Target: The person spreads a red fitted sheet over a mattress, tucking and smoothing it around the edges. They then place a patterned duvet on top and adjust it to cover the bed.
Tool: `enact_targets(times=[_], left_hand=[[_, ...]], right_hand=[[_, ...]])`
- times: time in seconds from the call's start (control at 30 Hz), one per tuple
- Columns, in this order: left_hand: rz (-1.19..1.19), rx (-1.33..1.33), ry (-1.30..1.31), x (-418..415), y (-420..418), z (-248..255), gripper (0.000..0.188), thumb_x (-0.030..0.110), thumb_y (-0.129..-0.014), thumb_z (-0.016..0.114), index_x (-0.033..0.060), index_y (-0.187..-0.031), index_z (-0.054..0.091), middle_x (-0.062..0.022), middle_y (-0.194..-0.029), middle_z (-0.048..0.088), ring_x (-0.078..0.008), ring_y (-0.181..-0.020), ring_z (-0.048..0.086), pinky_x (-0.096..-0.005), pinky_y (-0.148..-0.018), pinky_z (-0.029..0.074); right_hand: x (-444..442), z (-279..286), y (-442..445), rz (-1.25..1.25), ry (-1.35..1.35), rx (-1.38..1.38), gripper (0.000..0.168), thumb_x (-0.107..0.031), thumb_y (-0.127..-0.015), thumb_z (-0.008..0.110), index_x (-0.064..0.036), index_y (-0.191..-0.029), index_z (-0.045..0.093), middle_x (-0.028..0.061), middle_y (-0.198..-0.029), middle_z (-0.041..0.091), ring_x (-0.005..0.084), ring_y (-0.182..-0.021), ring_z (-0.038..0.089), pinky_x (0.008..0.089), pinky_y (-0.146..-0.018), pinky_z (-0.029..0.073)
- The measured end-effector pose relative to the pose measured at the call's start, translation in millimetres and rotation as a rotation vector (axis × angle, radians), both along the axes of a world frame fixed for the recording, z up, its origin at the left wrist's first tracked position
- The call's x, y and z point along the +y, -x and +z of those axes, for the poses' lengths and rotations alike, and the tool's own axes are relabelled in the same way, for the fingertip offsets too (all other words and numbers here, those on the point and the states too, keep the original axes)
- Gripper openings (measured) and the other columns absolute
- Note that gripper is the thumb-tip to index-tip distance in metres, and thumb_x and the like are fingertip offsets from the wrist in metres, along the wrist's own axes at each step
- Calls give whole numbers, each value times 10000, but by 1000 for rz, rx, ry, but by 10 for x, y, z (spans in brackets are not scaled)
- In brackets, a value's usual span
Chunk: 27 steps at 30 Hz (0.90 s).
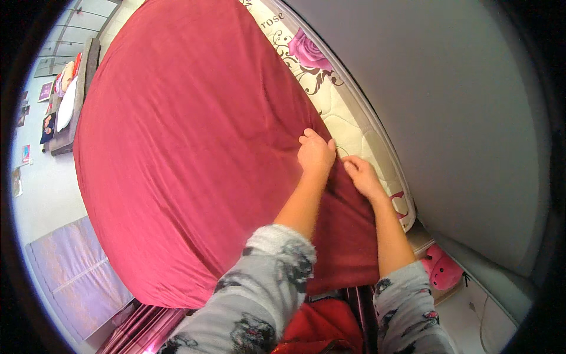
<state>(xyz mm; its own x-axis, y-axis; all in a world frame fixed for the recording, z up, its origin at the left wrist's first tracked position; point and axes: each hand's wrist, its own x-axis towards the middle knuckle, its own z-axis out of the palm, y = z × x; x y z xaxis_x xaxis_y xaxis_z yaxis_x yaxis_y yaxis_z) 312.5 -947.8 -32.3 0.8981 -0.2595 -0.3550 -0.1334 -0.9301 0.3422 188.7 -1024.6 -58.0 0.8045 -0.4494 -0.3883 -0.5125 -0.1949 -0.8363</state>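
Note:
A dark red fitted sheet [190, 132] covers most of a bed mattress. Along the right side the cream mattress [349, 115] with a purple rose print lies bare. My left hand [317, 151] grips the sheet near its edge, fingers curled into the cloth. Just right of it and a little lower, my right hand [360, 175] pinches the sheet's edge between thumb and fingers. A thin dark cord or thread [344, 149] curves between the two hands over the mattress.
A large grey padded panel [460, 110] stands close along the mattress's right side. A pink plush toy [444, 270] lies at the lower right. At the left are a grey sofa [66, 139] with cushions and a lilac patterned mattress or panel [79, 278]. Shiny purple fabric [141, 327] hangs at the bottom.

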Motion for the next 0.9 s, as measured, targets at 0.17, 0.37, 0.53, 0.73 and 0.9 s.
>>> enact_targets(times=[0.17,0.37,0.53,0.73,0.9], left_hand=[[64,160,304,440,-282,-276,283,122,-695,540,-34,-924,481,-218,-772,595,-324,-764,600,-408,-647,472],[242,764,926,765,-435,202,224,46,-746,500,46,-969,526,0,-793,560,-83,-624,495,-204,-537,388],[313,853,1220,789,-403,339,268,52,-759,486,46,-1025,518,4,-836,566,-67,-652,486,-193,-568,379],[264,881,1287,724,-408,493,308,18,-747,473,46,-1051,509,1,-875,566,-100,-744,520,-246,-690,438],[223,809,1106,553,-344,456,321,54,-755,487,25,-1075,493,-9,-849,541,-87,-683,468,-228,-571,388]], right_hand=[[155,150,-87,-140,-440,-34,260,-158,-873,471,39,-1007,574,107,-879,624,142,-746,575,261,-671,455],[7,112,-154,-146,-685,72,258,-174,-884,479,35,-999,579,66,-854,604,92,-700,546,224,-618,445],[441,373,-330,5,-1039,98,271,-174,-874,467,5,-1051,566,50,-906,598,107,-773,544,242,-683,453],[929,247,-357,-177,-1289,-39,319,-231,-881,439,7,-1052,564,57,-894,597,141,-791,539,265,-701,448],[450,96,-197,-219,-536,40,362,-279,-885,426,18,-1030,572,71,-873,598,179,-801,534,288,-716,436]])
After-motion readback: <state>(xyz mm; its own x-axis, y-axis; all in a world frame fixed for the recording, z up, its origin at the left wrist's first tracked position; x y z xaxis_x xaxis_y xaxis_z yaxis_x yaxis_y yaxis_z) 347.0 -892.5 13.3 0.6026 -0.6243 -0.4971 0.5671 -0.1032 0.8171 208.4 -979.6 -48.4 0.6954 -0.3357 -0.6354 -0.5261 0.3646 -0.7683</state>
